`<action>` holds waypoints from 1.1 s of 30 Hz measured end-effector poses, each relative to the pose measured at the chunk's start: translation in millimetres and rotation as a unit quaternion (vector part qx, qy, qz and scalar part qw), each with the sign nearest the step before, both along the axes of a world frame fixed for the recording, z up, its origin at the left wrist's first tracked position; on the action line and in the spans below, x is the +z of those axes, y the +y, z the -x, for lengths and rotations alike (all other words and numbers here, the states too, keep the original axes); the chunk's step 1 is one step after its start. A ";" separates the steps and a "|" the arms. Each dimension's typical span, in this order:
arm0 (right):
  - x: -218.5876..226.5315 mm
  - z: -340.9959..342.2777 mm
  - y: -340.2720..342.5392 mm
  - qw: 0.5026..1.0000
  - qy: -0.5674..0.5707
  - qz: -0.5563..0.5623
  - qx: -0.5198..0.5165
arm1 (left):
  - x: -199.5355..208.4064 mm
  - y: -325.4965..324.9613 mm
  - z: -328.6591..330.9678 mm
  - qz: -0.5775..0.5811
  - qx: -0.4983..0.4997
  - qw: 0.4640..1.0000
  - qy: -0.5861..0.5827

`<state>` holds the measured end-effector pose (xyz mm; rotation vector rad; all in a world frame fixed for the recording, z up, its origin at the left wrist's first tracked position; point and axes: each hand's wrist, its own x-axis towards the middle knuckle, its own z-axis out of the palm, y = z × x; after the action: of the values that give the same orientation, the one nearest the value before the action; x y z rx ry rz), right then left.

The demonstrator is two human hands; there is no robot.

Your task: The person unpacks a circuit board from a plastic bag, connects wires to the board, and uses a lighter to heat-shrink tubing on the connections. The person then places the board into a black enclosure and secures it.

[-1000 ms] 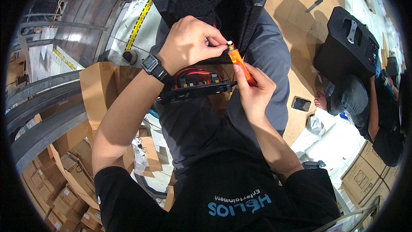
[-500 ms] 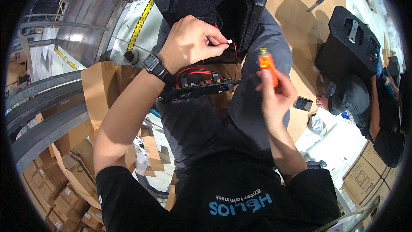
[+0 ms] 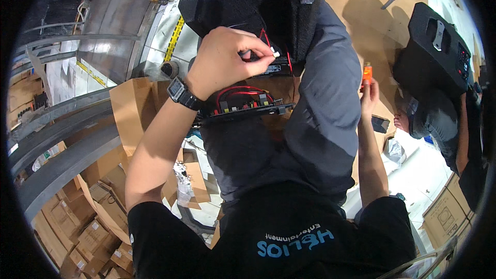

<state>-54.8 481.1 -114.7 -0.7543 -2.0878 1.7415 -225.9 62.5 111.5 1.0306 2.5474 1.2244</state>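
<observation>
My left hand [image 3: 218,62] pinches a small white plug connector [image 3: 276,53] between thumb and fingertips, with thin red wires [image 3: 289,67] beside it. It hovers at the opening of a black speaker cabinet [image 3: 311,8] that stands between my legs. Below that hand, a black panel with circuit parts [image 3: 243,112] and thick red wires lies across my thigh. Out to the right, past my knee, my right hand [image 3: 369,97] is closed round a small orange tube [image 3: 367,71] with a yellowish top end. Its exact kind is unclear.
A second black speaker [image 3: 431,46] with a metal handle stands at the right, by another person's leg [image 3: 439,124]. Near them lie a dark flat box [image 3: 381,124] and a clear plastic bag [image 3: 395,151]. Metal rails [image 3: 67,150] and cardboard boxes [image 3: 93,237] fill the left.
My right hand has moved right and away from my leg, carrying the orange tube. My left hand still pinches the connector near the cabinet opening. The view has shifted slightly.
</observation>
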 end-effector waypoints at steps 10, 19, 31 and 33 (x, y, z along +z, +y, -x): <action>-161.2 29.5 13.9 0.893 -0.346 -0.246 0.147 | 13.9 -14.4 -9.9 0.077 -0.041 0.996 -0.026; -77.9 38.9 16.4 0.919 -0.274 -0.264 0.101 | 9.7 -21.4 -15.7 0.056 -0.024 0.998 -0.023; 190.3 -13.5 -240.9 0.921 0.070 0.228 0.310 | 6.0 -22.7 -16.8 0.052 -0.010 0.998 -0.043; 182.1 -14.0 -255.2 0.925 -0.040 0.247 0.287 | 4.7 -27.3 -16.6 0.055 -0.022 0.998 -0.029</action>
<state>-40.9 225.8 67.5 -0.3350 -2.0725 2.6578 -209.3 35.2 116.3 1.0072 2.5038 1.0725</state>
